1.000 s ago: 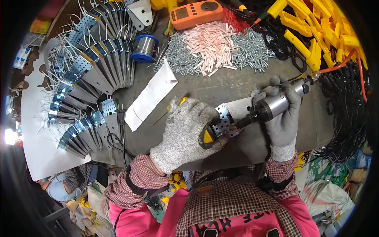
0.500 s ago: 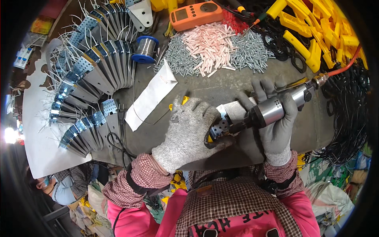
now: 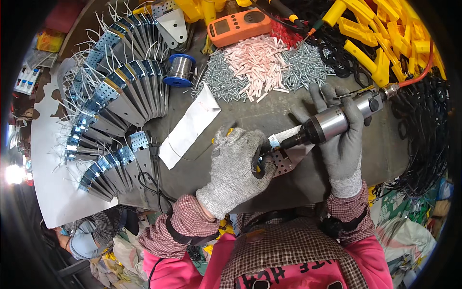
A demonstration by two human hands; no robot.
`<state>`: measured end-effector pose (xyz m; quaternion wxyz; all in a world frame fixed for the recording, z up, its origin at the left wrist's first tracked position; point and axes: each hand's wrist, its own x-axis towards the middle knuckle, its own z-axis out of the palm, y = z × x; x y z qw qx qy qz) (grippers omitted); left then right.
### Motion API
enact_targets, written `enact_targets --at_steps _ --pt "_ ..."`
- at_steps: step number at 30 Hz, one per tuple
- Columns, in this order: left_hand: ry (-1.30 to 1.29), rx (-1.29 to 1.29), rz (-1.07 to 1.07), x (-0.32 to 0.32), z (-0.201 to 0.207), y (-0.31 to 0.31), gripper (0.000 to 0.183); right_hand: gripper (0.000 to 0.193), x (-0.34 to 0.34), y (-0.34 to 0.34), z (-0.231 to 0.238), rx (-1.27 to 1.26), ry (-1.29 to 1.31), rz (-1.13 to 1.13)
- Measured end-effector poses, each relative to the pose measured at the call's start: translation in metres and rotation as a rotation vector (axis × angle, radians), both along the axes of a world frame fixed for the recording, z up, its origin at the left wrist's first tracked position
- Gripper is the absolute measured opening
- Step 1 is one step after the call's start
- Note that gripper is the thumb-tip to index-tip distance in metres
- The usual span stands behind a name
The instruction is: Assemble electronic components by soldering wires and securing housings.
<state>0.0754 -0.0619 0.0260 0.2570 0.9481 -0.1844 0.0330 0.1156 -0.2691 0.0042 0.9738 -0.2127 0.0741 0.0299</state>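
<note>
the dark grey tabletop [image 3: 255, 115] in front of me is crowded along its far side: an orange meter [image 3: 239, 27], then small pink pieces [image 3: 251, 65] heaped among silvery pins [image 3: 222, 79]. leftward sit a blue-rimmed wire spool [image 3: 180, 71], a white strip [image 3: 192, 123] and metal plates [image 3: 126, 101] fanned in curved rows. yellow plastic parts [image 3: 373, 56] and black cords [image 3: 421, 135] pile up rightward.

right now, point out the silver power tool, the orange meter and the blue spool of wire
silver power tool [image 3: 331, 125]: head view, on the metal barrel
orange meter [image 3: 237, 25]: head view, on the casing between screen and dial
blue spool of wire [image 3: 180, 69]: head view, on the wound wire
</note>
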Motion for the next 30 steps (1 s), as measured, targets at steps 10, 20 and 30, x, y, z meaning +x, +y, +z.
enact_targets --at_steps 10,20,30 --pt "-0.078 -0.161 -0.035 0.003 0.0 0.003 0.045 0.025 0.011 0.006 -0.009 0.071 -0.089 0.158" --pt "-0.201 0.037 -0.197 -0.031 -0.005 0.025 0.067 0.061 0.008 0.013 0.013 -0.134 -0.085 0.099" --pt "1.5 -0.873 0.433 -0.058 0.025 0.106 0.057 0.032 -0.009 -0.027 0.034 0.361 -0.456 0.06"
